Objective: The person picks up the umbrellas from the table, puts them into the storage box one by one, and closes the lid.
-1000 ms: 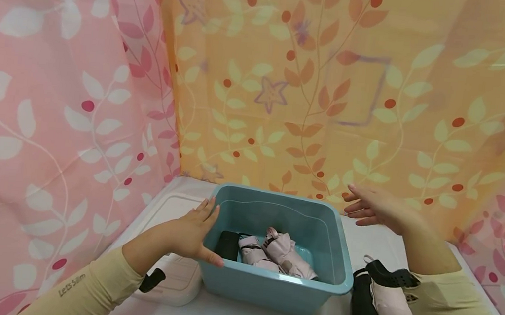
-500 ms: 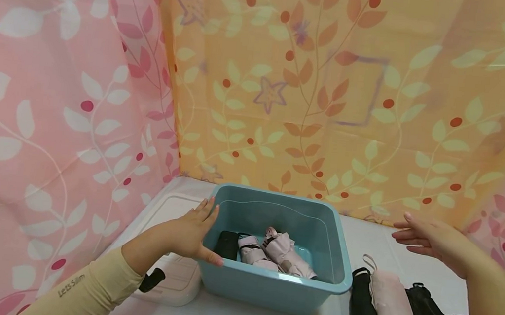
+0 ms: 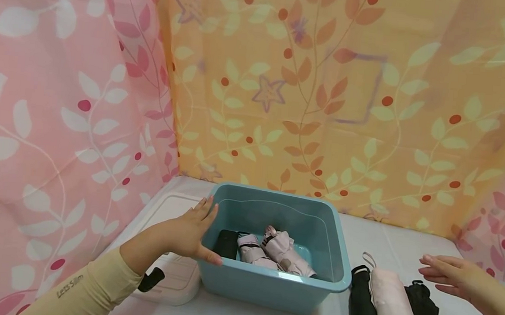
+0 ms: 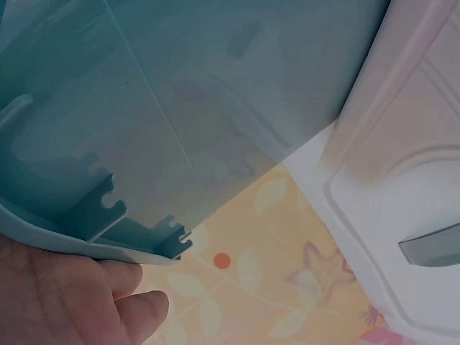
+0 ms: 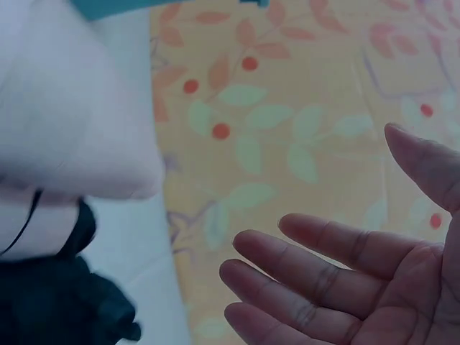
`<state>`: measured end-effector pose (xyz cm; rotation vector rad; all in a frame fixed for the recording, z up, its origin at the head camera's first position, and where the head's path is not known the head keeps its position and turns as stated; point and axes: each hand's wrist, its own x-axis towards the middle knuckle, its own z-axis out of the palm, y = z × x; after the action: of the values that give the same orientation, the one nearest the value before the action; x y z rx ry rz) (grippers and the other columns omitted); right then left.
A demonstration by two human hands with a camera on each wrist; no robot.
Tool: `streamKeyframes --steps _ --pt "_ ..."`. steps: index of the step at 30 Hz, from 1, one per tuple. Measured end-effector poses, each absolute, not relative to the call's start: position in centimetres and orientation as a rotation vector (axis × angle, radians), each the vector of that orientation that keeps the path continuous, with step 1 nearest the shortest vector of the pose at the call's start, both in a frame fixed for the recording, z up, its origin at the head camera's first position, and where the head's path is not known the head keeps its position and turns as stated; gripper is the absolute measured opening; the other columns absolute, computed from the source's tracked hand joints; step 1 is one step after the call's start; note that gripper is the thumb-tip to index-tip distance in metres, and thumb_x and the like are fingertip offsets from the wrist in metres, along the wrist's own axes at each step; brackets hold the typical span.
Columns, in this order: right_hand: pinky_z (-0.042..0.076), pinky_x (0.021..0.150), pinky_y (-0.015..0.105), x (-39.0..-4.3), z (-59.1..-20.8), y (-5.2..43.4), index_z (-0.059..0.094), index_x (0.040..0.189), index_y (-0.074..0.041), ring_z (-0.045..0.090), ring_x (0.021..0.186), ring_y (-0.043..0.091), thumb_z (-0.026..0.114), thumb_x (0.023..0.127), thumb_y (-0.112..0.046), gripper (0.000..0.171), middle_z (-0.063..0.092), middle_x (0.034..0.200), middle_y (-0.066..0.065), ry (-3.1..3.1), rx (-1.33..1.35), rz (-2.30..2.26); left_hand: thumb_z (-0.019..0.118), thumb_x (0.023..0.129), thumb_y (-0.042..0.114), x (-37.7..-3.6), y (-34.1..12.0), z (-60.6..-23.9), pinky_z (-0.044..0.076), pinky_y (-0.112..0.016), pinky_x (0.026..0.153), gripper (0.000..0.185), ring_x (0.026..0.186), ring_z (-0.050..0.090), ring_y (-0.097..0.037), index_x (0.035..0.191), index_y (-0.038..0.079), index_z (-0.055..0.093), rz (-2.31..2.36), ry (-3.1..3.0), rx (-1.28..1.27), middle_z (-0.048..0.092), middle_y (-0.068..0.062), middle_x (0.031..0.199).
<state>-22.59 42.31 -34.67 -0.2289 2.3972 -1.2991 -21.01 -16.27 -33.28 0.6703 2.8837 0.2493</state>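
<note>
Umbrellas lie folded in the blue bin (image 3: 269, 282), one black (image 3: 228, 243) and two pink (image 3: 287, 253). My left hand (image 3: 190, 234) rests flat on the bin's wall at 9 o'clock, fingers straight. My right hand (image 3: 461, 282) hangs spread and holds nothing, above three more folded umbrellas (image 3: 389, 307) on the table (image 3: 397, 238), at 3 o'clock from the bin. A white lid (image 3: 168, 269) lies at 9 o'clock.

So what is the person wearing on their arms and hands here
Both hands are bare, with no gloves or rings in view. The left hand comes out of a pale yellow long sleeve with small dark lettering printed near the forearm, and a black strap sits at the wrist. Only a sliver of matching sleeve shows behind the right hand.
</note>
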Motion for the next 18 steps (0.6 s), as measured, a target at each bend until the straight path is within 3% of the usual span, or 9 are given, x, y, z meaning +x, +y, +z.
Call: streamKeyframes --steps 2,5,10,18 --pt "0.051 0.079 0.032 -22.3 -35.4 42.8 0.045 0.126 0.010 0.061 0.097 0.009 0.034 0.100 -0.031 0.050 0.060 0.115 0.017 2.420 -0.147 -1.240 0.052 0.061 0.081 -21.0 -16.3 -33.2 0.011 -0.054 0.107 0.125 0.138 -0.010 -0.034 0.146 0.002 0.006 0.250 2.885 0.669 -0.007 -0.019 0.151" --pt "0.049 0.081 0.042 -21.9 -36.5 43.4 0.036 0.125 0.021 0.060 0.101 0.027 0.034 0.099 -0.037 0.064 0.057 0.115 0.026 2.449 -0.040 -1.166 0.053 0.061 0.081 -20.9 -16.3 -33.1 0.011 -0.054 0.107 0.125 0.138 -0.009 -0.035 0.146 0.002 0.006 0.256 2.883 0.668 -0.006 -0.019 0.151" --pt "0.047 0.082 0.049 -21.6 -38.2 44.6 0.033 0.124 0.023 0.056 0.103 0.042 0.036 0.097 -0.046 0.074 0.057 0.112 0.030 2.450 0.094 -1.084 0.053 0.061 0.081 -20.9 -16.4 -33.0 0.010 -0.054 0.107 0.126 0.138 -0.009 -0.035 0.146 0.000 0.006 0.261 2.882 0.677 -0.006 -0.020 0.151" --pt "0.044 0.079 0.054 -21.1 -40.7 45.8 0.034 0.119 0.023 0.056 0.096 0.045 0.044 0.093 -0.050 0.078 0.055 0.106 0.034 2.358 0.240 -1.054 0.053 0.061 0.080 -20.8 -16.3 -32.8 0.010 -0.054 0.107 0.125 0.138 -0.009 -0.035 0.146 0.001 0.006 0.267 2.882 0.672 -0.006 -0.019 0.151"
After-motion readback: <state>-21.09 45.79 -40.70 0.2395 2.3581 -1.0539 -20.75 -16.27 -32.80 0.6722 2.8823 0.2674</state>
